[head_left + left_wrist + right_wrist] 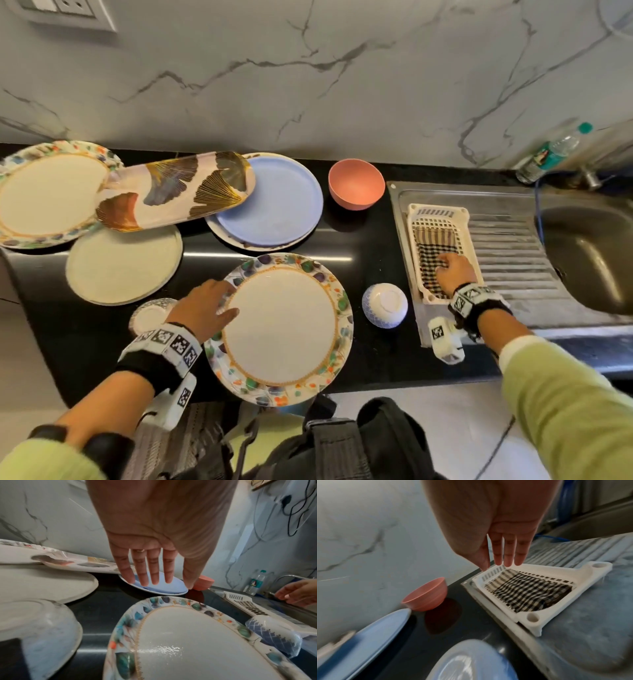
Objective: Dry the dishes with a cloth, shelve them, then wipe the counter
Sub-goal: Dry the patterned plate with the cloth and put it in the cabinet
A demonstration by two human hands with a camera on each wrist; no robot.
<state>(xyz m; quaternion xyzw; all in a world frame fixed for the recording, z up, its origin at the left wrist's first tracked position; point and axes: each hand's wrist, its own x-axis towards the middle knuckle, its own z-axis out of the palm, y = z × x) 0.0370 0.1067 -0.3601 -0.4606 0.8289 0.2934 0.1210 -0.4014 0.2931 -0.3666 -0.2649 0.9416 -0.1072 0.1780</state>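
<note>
Fingers (508, 555) straight over checked cloth (529, 595) (basketed); left hand (202, 308) above plate (281, 329).

wall: white marble (342, 85) (grey veins) | socket plate (65, 10) top left | floor: pale tiles (428, 428)

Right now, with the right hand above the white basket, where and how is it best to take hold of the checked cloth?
Probably best from straight above. The checked cloth lies flat and folded on the floor of the shallow white basket, whose walls block any sideways approach. The right hand hovers open over the cloth's near end, so pinching a raised fold there and lifting up seems easiest.
</note>
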